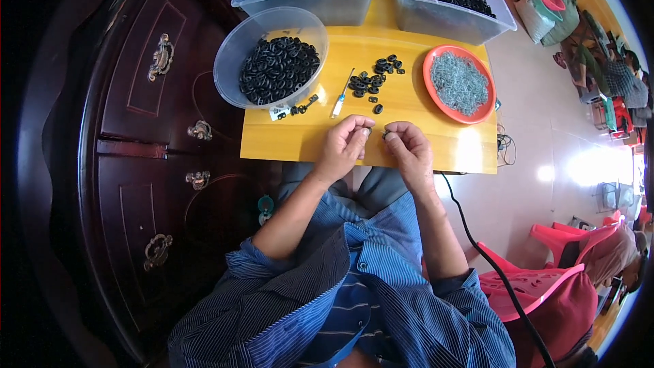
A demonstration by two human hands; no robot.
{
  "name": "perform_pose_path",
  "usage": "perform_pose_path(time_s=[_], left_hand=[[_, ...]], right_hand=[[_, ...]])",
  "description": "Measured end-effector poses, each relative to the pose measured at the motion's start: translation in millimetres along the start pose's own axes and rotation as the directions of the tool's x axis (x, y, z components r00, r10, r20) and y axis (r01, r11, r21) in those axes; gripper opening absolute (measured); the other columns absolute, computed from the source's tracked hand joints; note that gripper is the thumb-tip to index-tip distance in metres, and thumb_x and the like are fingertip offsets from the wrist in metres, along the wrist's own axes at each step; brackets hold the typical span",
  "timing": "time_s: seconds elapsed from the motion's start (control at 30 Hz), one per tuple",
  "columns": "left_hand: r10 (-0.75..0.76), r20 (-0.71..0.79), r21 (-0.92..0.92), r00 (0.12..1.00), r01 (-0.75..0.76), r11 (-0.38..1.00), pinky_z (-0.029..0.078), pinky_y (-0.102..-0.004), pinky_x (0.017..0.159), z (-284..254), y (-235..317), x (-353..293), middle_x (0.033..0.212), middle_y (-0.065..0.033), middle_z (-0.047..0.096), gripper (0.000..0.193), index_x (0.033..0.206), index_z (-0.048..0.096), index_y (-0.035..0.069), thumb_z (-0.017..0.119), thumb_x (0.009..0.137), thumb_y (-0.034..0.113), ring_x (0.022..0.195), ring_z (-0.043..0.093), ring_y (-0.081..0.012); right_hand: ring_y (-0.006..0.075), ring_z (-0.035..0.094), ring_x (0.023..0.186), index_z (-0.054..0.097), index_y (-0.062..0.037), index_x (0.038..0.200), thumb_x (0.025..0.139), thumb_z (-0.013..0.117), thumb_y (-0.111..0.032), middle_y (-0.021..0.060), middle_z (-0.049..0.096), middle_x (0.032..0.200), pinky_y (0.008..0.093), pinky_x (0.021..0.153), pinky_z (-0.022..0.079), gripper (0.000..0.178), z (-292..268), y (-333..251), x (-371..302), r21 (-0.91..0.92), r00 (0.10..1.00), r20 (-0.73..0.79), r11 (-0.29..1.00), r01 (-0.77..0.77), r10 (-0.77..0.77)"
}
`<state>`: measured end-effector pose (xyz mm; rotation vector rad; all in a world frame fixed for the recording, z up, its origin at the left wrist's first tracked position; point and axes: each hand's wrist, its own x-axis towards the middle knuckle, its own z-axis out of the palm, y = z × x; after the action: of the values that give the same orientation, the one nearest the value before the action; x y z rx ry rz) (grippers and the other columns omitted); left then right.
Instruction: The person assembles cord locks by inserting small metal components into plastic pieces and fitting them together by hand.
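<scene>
Pinching small dark bits (387,134) over the worktop (293,148)

The two hands are near each other at the middle of the frame, just apart, with a thin gap between them. The left hand (350,138) has its thumb and finger pressed together, and a bit of something dark shows at the tips. The right hand (409,143) is pinched the same way on its own dark bit. Fingers hide most of both bits, so I cannot tell their full shape.

Just above the hands lies a loose pile of black rings (366,84), some round and some long. They look very light and not easy to break. They may be a little bendy, like rubber, but I cannot be sure. They have a shine, so they could slip. The best place to hold one is by its outer edge, with the thumb on one side and a finger on the other.

Left of the pile lies a thin screwdriver (338,105). Up and to the left is a clear tub (227,71) with lots more black rings. Two big bins, a left bin (313,8) and a right bin (449,24), stand at the top of the frame, full of black pieces too. At the upper right, a red dish (431,92) holds a heap of tiny clear pieces (460,82).
</scene>
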<state>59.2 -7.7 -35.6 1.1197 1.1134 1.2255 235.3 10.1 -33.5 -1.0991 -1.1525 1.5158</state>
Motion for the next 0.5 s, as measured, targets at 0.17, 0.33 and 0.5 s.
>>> perform_pose_path(time_s=[0.17,0.33,0.5], left_hand=[[0.051,-0.004,0.016,0.999,-0.051,0.999,0.046,-0.0204,0.057,-1.2,-2.7,-1.7,0.077,0.0030,0.057,0.015,0.114,0.062,0.000,0.053,0.104,0.008,0.062,0.053,-0.0038],[0.107,-0.016,0.033,0.994,-0.106,0.994,0.045,-0.0203,0.057,0.6,-3.0,-2.6,0.078,0.0025,0.059,0.014,0.113,0.062,0.000,0.056,0.103,0.007,0.063,0.052,-0.0034],[0.097,-0.011,0.039,0.995,-0.097,0.995,0.046,-0.0202,0.059,2.6,-3.5,-4.5,0.079,0.0025,0.060,0.015,0.114,0.063,0.000,0.060,0.100,0.004,0.065,0.053,-0.0030]], right_hand=[[0.0064,0.062,0.081,0.064,0.0005,0.109,0.099,0.064,-0.007,0.0002,0.068,0.092,0.0225,0.075,0.051,0.013,6.7,2.9,-2.3,-0.032,1.000,-0.006,0.999,-0.018,0.018],[0.0057,0.062,0.079,0.065,0.0005,0.109,0.098,0.065,-0.008,0.0000,0.068,0.091,0.0215,0.072,0.051,0.014,8.9,3.9,-2.3,-0.046,1.000,-0.005,0.999,-0.025,0.024],[0.0050,0.061,0.079,0.065,0.0005,0.108,0.098,0.065,-0.008,-0.0009,0.067,0.089,0.0212,0.070,0.050,0.013,9.0,2.7,-3.0,-0.072,0.999,-0.005,0.997,-0.032,0.032]])
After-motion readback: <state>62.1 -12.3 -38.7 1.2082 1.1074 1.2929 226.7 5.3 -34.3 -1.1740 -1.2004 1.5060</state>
